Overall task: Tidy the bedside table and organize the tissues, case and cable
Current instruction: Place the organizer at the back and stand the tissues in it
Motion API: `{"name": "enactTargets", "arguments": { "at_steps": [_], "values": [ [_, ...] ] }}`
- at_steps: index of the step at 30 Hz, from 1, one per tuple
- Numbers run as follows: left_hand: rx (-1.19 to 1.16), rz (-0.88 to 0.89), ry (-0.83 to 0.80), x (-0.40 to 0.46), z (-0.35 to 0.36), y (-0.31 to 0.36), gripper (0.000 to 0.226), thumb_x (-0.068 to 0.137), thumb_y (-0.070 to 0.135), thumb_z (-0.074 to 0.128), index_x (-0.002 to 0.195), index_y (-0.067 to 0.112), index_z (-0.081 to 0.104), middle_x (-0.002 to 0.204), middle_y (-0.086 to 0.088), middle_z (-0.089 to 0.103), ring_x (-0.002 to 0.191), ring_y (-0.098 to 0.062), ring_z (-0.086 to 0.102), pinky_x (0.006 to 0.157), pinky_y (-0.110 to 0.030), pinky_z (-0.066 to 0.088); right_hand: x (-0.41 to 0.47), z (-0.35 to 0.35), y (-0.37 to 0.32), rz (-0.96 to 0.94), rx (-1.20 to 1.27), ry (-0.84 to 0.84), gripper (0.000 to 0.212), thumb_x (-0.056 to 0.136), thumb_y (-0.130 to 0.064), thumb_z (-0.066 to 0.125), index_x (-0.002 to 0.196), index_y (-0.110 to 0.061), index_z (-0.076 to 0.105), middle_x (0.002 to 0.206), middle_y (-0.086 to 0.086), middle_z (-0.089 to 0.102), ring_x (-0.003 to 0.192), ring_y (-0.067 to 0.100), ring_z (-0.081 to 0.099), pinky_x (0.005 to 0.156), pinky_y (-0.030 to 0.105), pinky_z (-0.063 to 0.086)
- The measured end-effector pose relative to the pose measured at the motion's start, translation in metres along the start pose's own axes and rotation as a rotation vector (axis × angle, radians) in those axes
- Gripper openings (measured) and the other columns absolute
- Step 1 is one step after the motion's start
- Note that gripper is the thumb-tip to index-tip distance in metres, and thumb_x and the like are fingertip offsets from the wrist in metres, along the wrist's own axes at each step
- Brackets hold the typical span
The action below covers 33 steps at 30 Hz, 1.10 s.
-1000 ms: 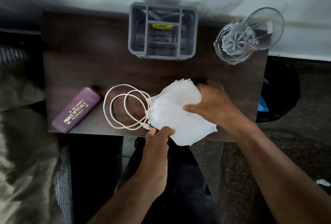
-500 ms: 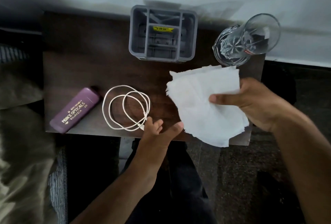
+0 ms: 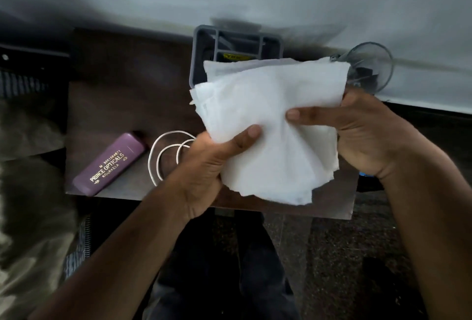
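Your left hand (image 3: pixel 204 166) and right hand (image 3: pixel 367 135) each pinch the tissues (image 3: pixel 270 125), a white, crumpled, uneven stack between both grips.

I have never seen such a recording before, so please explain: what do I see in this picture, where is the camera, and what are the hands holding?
There is no machine. A person wears the camera on the head, so you look down at their own arms. The left hand and right hand together hold a stack of white tissues above a dark bedside table. On the table lie a purple glasses case and a coiled white cable. At the back stand a grey organizer and a glass jug, both partly hidden by the tissues.
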<state>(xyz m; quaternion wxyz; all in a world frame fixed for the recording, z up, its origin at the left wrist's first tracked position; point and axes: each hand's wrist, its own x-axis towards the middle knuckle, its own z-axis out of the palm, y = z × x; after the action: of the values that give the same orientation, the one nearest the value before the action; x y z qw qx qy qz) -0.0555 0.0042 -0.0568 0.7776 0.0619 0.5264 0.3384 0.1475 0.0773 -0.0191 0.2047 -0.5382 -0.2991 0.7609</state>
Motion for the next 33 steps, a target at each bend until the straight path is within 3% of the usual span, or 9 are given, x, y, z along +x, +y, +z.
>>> {"name": "enactTargets", "arguments": {
  "at_steps": [9, 12, 18, 21, 23, 25, 27, 30, 33],
  "values": [
    [0.167, 0.091, 0.067, -0.008, -0.018, 0.025, 0.042, 0.077, 0.013, 0.077, 0.119, 0.007, 0.069, 0.109, -0.007, 0.079, 0.098, -0.024, 0.077, 0.077, -0.034, 0.061, 0.005, 0.005, -0.002, 0.070, 0.027, 0.084, 0.050, 0.071, -0.004, 0.075, 0.120, -0.012, 0.068, 0.115, 0.004, 0.077, 0.106, 0.022, 0.074, 0.088, 0.039, 0.061],
    [0.109, 0.012, -0.009, -0.009, -0.020, 0.027, 0.047, 0.083, 0.018, 0.074, 0.128, 0.014, 0.066, 0.119, -0.008, 0.076, 0.107, -0.029, 0.074, 0.085, -0.042, 0.061, 0.008, 0.014, 0.002, 0.095, -0.021, 0.029, 0.050, 0.070, -0.003, 0.075, 0.118, -0.013, 0.069, 0.113, 0.004, 0.077, 0.105, 0.022, 0.074, 0.087, 0.039, 0.061],
    [0.127, 0.034, 0.150, -0.003, -0.025, 0.028, 0.037, 0.088, 0.010, 0.071, 0.124, 0.010, 0.067, 0.115, -0.011, 0.077, 0.105, -0.032, 0.074, 0.088, -0.048, 0.061, 0.015, 0.013, 0.008, 0.173, 0.052, 0.000, 0.051, 0.077, -0.007, 0.073, 0.128, -0.011, 0.065, 0.120, 0.006, 0.075, 0.112, 0.025, 0.071, 0.096, 0.044, 0.057],
    [0.314, 0.095, 0.244, -0.003, -0.024, 0.024, 0.040, 0.083, 0.030, 0.076, 0.120, 0.018, 0.070, 0.113, -0.007, 0.078, 0.105, -0.032, 0.074, 0.092, -0.055, 0.058, 0.013, 0.020, 0.017, 0.120, -0.082, 0.094, 0.045, 0.079, -0.007, 0.076, 0.123, -0.015, 0.067, 0.115, 0.001, 0.077, 0.106, 0.020, 0.073, 0.096, 0.047, 0.057],
    [0.427, 0.192, 0.318, -0.004, -0.015, 0.021, 0.034, 0.088, 0.033, 0.073, 0.118, 0.018, 0.069, 0.104, 0.001, 0.078, 0.098, -0.018, 0.075, 0.089, -0.041, 0.060, 0.010, 0.035, 0.021, -0.027, -0.271, 0.297, 0.031, 0.082, -0.006, 0.078, 0.108, -0.021, 0.073, 0.101, -0.003, 0.079, 0.092, 0.014, 0.076, 0.084, 0.044, 0.062],
    [0.504, 0.262, 0.386, -0.007, 0.000, 0.017, 0.013, 0.095, 0.023, 0.069, 0.106, 0.017, 0.067, 0.083, 0.012, 0.072, 0.077, 0.007, 0.069, 0.070, -0.008, 0.052, 0.005, 0.056, 0.022, -0.173, -0.490, 0.538, 0.016, 0.082, -0.012, 0.078, 0.096, -0.020, 0.073, 0.087, -0.004, 0.077, 0.080, 0.012, 0.074, 0.070, 0.035, 0.062],
    [0.558, 0.286, 0.368, -0.012, 0.014, 0.017, 0.009, 0.097, 0.024, 0.063, 0.090, 0.026, 0.060, 0.060, 0.017, 0.065, 0.061, 0.021, 0.060, 0.057, 0.000, 0.041, 0.001, 0.080, 0.025, -0.288, -0.756, 0.654, 0.012, 0.083, -0.021, 0.075, 0.093, -0.019, 0.069, 0.086, -0.006, 0.071, 0.075, 0.014, 0.068, 0.063, 0.033, 0.055],
    [0.431, 0.286, 0.352, -0.015, 0.023, 0.021, 0.028, 0.098, 0.044, 0.052, 0.106, 0.021, 0.065, 0.077, 0.026, 0.075, 0.075, 0.013, 0.069, 0.068, -0.006, 0.048, -0.002, 0.109, 0.030, -0.382, -0.971, 0.627, 0.021, 0.086, -0.035, 0.068, 0.102, -0.022, 0.061, 0.100, -0.004, 0.061, 0.080, 0.012, 0.060, 0.062, 0.032, 0.053],
    [0.385, 0.302, 0.446, -0.016, 0.010, 0.023, 0.035, 0.102, 0.048, 0.048, 0.116, 0.021, 0.066, 0.097, 0.010, 0.079, 0.091, -0.004, 0.075, 0.084, -0.028, 0.058, -0.006, 0.113, 0.027, -0.316, -0.884, 0.581, 0.026, 0.085, -0.036, 0.068, 0.109, -0.028, 0.062, 0.105, -0.008, 0.063, 0.084, 0.009, 0.063, 0.070, 0.032, 0.058]
  ]
}}
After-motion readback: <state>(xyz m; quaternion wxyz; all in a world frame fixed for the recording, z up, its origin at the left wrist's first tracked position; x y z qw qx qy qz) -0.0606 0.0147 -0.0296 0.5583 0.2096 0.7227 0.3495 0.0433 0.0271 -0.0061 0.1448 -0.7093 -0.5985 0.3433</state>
